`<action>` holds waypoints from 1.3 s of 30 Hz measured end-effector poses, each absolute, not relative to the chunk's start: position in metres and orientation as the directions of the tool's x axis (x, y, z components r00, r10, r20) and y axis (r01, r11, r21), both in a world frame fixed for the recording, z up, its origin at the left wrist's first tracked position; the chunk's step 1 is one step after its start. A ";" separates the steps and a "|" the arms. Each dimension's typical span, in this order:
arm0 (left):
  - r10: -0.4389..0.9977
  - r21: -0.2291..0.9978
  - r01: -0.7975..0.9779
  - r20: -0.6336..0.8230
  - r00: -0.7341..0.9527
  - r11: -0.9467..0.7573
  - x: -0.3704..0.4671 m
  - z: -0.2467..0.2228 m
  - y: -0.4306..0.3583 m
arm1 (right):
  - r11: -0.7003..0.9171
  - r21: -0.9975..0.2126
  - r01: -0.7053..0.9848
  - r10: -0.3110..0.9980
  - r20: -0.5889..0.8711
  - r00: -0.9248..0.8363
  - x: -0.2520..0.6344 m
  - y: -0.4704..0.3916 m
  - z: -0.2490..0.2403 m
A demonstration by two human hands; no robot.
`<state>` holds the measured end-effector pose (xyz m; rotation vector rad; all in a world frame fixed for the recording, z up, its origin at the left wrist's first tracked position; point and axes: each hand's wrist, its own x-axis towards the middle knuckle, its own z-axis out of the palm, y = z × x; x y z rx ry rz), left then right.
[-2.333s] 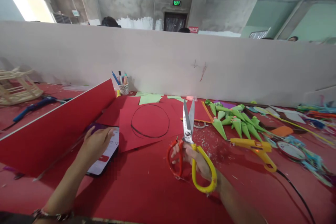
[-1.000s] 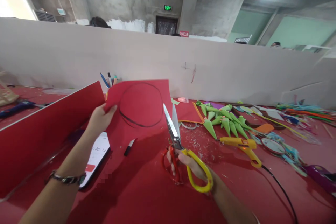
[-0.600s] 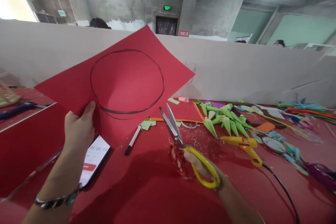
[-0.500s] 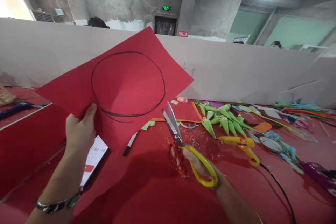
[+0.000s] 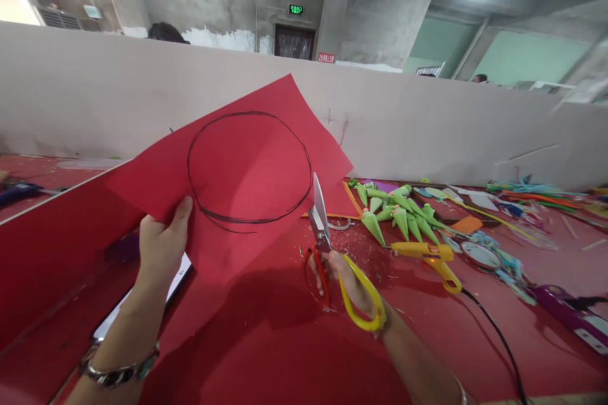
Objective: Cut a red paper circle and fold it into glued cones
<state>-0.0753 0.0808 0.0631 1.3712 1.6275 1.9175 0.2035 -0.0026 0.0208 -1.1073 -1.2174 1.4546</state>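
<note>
In the head view, the left hand (image 5: 164, 243) pinches the lower-left edge of the raised red sheet (image 5: 247, 168), fingers hidden behind. The right hand (image 5: 350, 283) curls through the handles of spread scissors (image 5: 323, 239), one blade partly lost behind the sheet; the left forearm (image 5: 135, 326) partly covers a phone (image 5: 178, 277).

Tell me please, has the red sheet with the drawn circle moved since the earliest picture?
Yes, upward: the red sheet lay flat on the table; now the left hand holds it up before the pale partition.
</note>
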 end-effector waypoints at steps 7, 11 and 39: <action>0.660 0.833 0.470 0.532 -0.531 -0.292 -0.075 0.062 0.079 | -0.152 -0.981 -0.124 0.982 -0.136 -0.133 0.199 -0.006 0.026; 0.650 0.813 0.512 0.551 -0.524 -0.276 -0.076 0.062 0.080 | -0.170 -0.976 -0.138 0.979 -0.150 -0.140 0.199 -0.006 0.023; 0.660 0.707 0.634 0.642 -0.390 -0.312 -0.075 0.059 0.076 | -0.171 -0.893 -0.415 0.972 -0.084 -0.221 0.188 0.003 0.010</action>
